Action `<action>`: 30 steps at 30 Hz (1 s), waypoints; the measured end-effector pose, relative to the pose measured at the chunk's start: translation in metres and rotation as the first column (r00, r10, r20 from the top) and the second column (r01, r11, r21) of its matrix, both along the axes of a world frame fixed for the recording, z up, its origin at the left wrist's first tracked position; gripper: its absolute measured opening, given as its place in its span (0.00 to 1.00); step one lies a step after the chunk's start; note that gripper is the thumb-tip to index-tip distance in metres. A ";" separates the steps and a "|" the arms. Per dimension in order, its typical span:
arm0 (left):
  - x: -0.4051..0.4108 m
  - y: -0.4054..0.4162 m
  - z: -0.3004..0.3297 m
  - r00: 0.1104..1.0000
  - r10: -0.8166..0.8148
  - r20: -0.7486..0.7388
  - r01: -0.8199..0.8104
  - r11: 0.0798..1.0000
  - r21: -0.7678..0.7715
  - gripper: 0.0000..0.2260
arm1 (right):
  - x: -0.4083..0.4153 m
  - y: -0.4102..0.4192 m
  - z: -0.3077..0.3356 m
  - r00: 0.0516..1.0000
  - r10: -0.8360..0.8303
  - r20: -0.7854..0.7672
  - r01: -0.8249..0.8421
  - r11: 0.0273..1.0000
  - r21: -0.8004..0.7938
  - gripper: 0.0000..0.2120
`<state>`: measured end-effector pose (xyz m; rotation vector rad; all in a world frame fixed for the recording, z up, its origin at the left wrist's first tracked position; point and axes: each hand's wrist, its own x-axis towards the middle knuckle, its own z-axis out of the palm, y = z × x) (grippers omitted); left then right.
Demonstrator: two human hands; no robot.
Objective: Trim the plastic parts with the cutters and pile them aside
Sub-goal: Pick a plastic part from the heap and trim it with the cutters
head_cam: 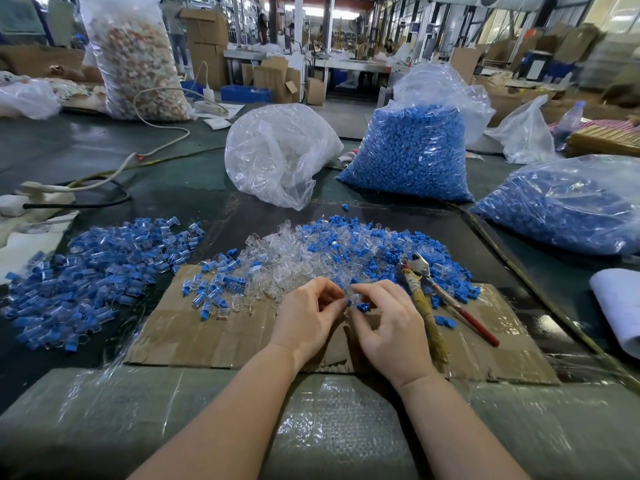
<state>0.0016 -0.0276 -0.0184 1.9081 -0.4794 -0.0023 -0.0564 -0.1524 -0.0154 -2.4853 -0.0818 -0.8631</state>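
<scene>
A: Hands?
B: Left hand and right hand meet fingertip to fingertip, both pinching one small plastic part over the cardboard.
A: Cutters?
B: Cutters lie unheld on the bench, just right of the right hand.

A cardboard sheet is laid flat on the counter, near its front edge. A heap of loose parts is spread over the sheet's far side. A second pile of parts is found to the left of the sheet, directly on the counter. The cutters are laid on the sheet at the right edge of the heap (handles toward the front). Both hands are held together just before the heap, the left hand beside the right hand. Three filled bags are set behind and to the right: one behind the heap, another to its right, a third farthest right.
</scene>
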 end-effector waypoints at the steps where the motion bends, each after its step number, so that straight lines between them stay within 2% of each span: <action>1: 0.000 0.000 0.000 1.000 0.002 -0.009 -0.002 1.000 -0.008 0.10 | 0.001 -0.001 0.001 0.999 -0.038 0.016 0.038 0.999 -0.005 0.13; 3: 0.000 0.000 0.000 1.000 0.003 -0.013 -0.003 1.000 -0.004 0.10 | 0.002 -0.003 0.004 0.986 -0.165 0.022 0.166 0.986 -0.021 0.13; 5: 0.000 0.000 0.000 1.000 0.004 -0.003 -0.004 1.000 0.017 0.10 | 0.003 -0.008 0.008 0.936 -0.350 -0.036 0.348 0.936 -0.051 0.15; 8: 0.000 0.001 0.000 1.000 0.004 0.001 -0.004 1.000 0.021 0.10 | 0.004 -0.019 0.018 0.732 -0.627 -0.266 0.595 0.779 -0.198 0.17; 9: 0.000 0.001 0.001 1.000 0.002 0.000 -0.002 1.000 0.023 0.10 | 0.004 -0.023 0.022 0.645 -0.677 -0.355 0.625 0.734 -0.266 0.18; 11: 0.000 0.001 0.001 1.000 0.001 -0.001 -0.001 1.000 0.028 0.10 | 0.005 -0.034 0.027 0.500 -0.695 -0.518 0.611 0.706 -0.357 0.23; 12: 0.000 0.001 0.001 1.000 0.003 -0.001 -0.003 1.000 0.031 0.10 | 0.006 -0.039 0.029 0.451 -0.680 -0.578 0.592 0.713 -0.376 0.26; 14: 0.000 0.000 0.002 1.000 0.009 -0.001 -0.009 0.999 0.036 0.10 | 0.006 -0.046 0.029 0.412 -0.660 -0.628 0.564 0.726 -0.393 0.28; 20: 0.002 -0.002 0.005 0.999 0.018 -0.039 -0.017 1.000 0.020 0.07 | 0.002 -0.042 0.036 0.530 -0.644 -0.552 0.558 0.755 -0.345 0.18; 24: 0.006 -0.004 0.015 0.983 0.022 -0.183 -0.043 0.993 -0.111 0.05 | 0.001 -0.036 0.044 0.674 -0.505 -0.539 0.447 0.860 -0.247 0.13; 27: 0.011 -0.004 0.024 0.962 0.029 -0.273 -0.084 0.978 -0.192 0.04 | 0.002 -0.028 0.055 0.739 -0.228 -0.633 0.339 0.939 0.057 0.11; 30: 0.018 -0.003 0.031 0.930 0.036 -0.367 -0.148 0.948 -0.283 0.03 | -0.001 -0.019 0.065 0.734 0.097 -0.672 0.250 0.882 0.400 0.09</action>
